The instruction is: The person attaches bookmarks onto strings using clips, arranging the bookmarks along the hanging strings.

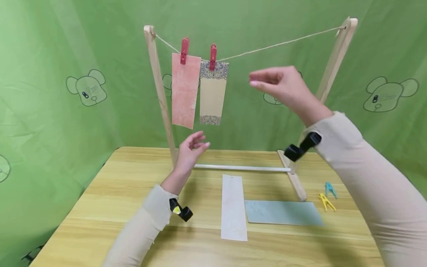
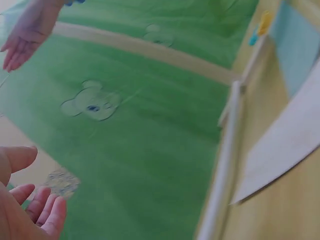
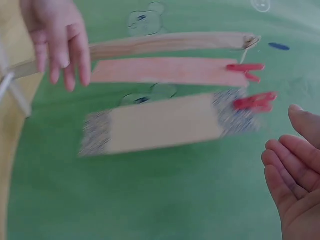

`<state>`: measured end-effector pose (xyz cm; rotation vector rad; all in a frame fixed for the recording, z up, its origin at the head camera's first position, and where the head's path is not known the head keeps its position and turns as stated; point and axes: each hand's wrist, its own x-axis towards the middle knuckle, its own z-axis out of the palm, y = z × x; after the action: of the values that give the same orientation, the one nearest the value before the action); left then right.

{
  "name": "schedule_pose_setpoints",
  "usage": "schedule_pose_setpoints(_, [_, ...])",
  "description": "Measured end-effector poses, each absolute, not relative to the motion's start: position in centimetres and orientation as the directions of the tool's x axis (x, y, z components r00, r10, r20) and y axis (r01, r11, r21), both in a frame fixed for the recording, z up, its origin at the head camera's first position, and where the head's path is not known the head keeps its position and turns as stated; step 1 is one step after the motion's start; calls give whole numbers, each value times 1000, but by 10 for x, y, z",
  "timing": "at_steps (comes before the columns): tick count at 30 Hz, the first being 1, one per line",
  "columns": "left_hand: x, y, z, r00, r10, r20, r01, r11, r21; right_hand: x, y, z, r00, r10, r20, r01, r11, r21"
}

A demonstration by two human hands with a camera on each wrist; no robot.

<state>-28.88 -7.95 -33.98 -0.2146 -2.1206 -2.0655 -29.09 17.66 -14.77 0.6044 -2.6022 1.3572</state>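
Two paper strips hang from a string (image 1: 267,47) by red clothespins. The left one is a pink strip (image 1: 185,89) under one red clothespin (image 1: 184,51); beside it a cream strip with patterned ends (image 1: 212,96) hangs from the other red clothespin (image 1: 212,57). My right hand (image 1: 280,85) is raised to the right of the cream strip, apart from it, holding nothing. Below the strips my left hand (image 1: 190,152) hovers with loosely bent fingers, also holding nothing. In the right wrist view, the right-hand fingers (image 3: 287,170) point toward the upper, clipped end of the cream strip.
Wooden posts (image 1: 156,81) carry the string, joined low by a white rod (image 1: 243,168). On the table (image 1: 133,185) lie a white strip (image 1: 233,207) and a pale blue strip (image 1: 283,212). A blue clothespin (image 1: 330,190) and a yellow clothespin (image 1: 326,202) lie at the right.
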Motion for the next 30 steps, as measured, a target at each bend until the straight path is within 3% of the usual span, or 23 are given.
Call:
schedule_pose_setpoints(14, [-255,-57,-403,-984,139,116,130,100,986,-252,255,-265,-970,-144,198,-244,619,-746])
schedule_pose_setpoints(21, [-246,-49,-431,-981,176,87,110,124,986,-230,296,-311,-973,-114,201,-228,621,-750])
schedule_pose_setpoints(30, [-239,-45,-438,-976,217,26,94,312,945,-212,337,-360,-989,-17,146,-124,626,-770])
